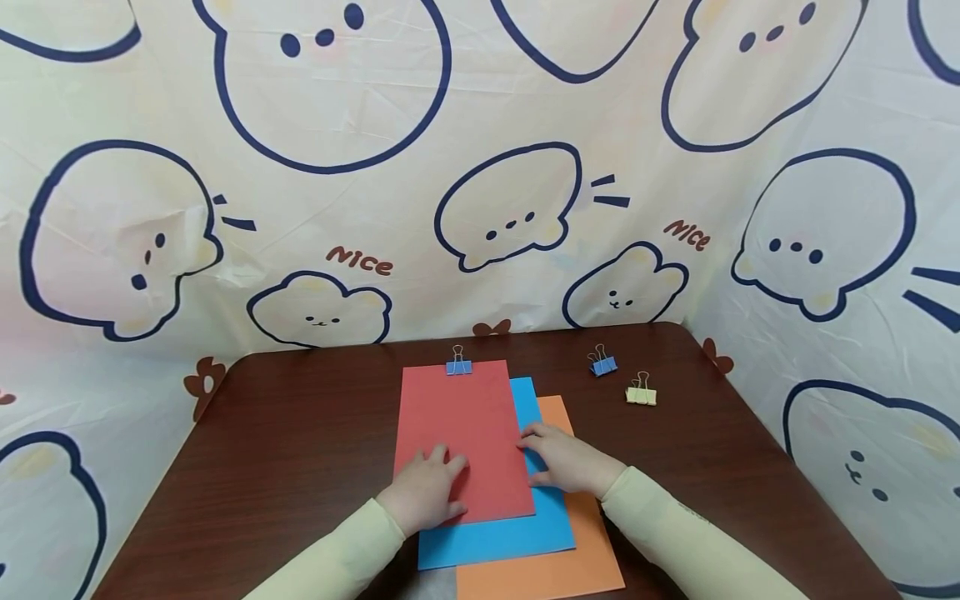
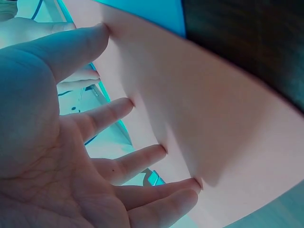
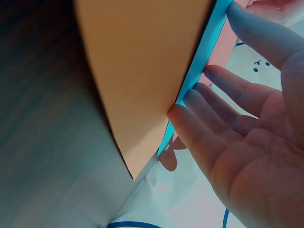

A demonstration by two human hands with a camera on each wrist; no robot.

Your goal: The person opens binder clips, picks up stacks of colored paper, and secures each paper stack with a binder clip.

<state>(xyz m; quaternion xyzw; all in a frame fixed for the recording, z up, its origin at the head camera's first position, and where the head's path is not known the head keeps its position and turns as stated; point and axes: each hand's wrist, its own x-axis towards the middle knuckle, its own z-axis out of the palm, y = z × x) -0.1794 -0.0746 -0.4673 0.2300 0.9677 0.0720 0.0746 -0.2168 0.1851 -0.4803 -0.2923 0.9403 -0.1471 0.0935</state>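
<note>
**Left grip (image 1: 423, 492) and right grip (image 1: 566, 461) touched the red sheet (image 1: 465, 408) and its neighbours, neither clenched**

The left grip lay with its fingers spread, their tips on the face of the red sheet near its lower left part; nothing was pinched. The right grip was also loose, its fingertips at that sheet's right edge and its thumb above the blue sheet (image 1: 498, 546).

The blue sheet lay beneath the red one, showing below the left grip and under the right. The orange sheet (image 1: 540, 575) was lowest, sticking out past the blue under the right grip's palm and nearer the person. Straight ahead of the left grip, a clipped-on blue clip (image 1: 459, 367) straddled the red sheet's far edge. Beyond the right grip, a loose blue clip (image 1: 602, 366) and a yellow clip (image 1: 641, 394) sat on the bench (image 1: 315, 442).

The step in hand seemed to be steadying and placing the sheets. Done well, it called for light, flat pressure from the left grip, enough to hold the top sheet without dragging those below. The right grip was best kept to gentle nudges along the edges, since a hard push could have buckled a sheet or skewed the layers.
</note>
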